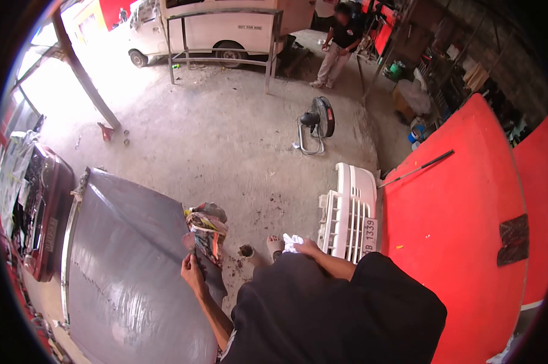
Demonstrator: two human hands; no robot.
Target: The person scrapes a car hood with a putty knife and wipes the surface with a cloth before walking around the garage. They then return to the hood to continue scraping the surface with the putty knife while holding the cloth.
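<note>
My left hand (193,274) is closed on a small, flat, brownish putty spreader (189,242), pinched at its lower end and held over the right edge of a grey car hood (125,261). Just beyond the spreader is a crumpled bundle of colourful plastic and cloth (208,229). A bunched white cloth (293,242) is gripped in my right hand (311,248), in front of my body above my foot. Between my hands, a small can with dark contents (246,250) stands on the floor.
A white grille with a plate (351,212) and a red panel (450,224) stand at my right. Ahead are a black fan (319,118), a metal frame (222,12), a white van (219,36) and another person (342,42). A dark red bumper (50,212) lies left.
</note>
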